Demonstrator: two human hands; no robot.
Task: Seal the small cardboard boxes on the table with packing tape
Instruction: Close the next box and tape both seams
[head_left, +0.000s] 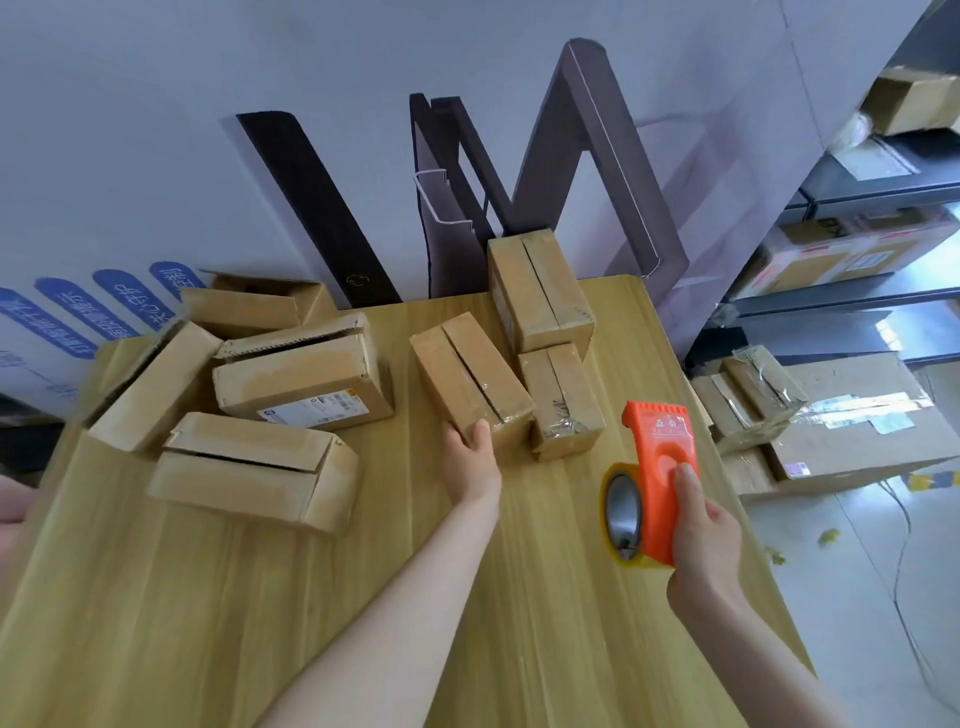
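Left hand (470, 452) grips near end of small box (470, 379) on table (208, 597): thumb on top, fingers round left side. Taped box (563, 405) just right of thumb. Right hand (701, 525) fingers curl round orange tape dispenser (662, 457). Two pale characters beyond thumb tip, unreadable. Left of left fingers: white label (314, 409), print too small. Blue wall signs (130, 301), white Chinese characters.

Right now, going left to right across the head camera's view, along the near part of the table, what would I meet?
Unsealed box → left hand gripping the middle box → small box → orange tape dispenser → right hand holding it.
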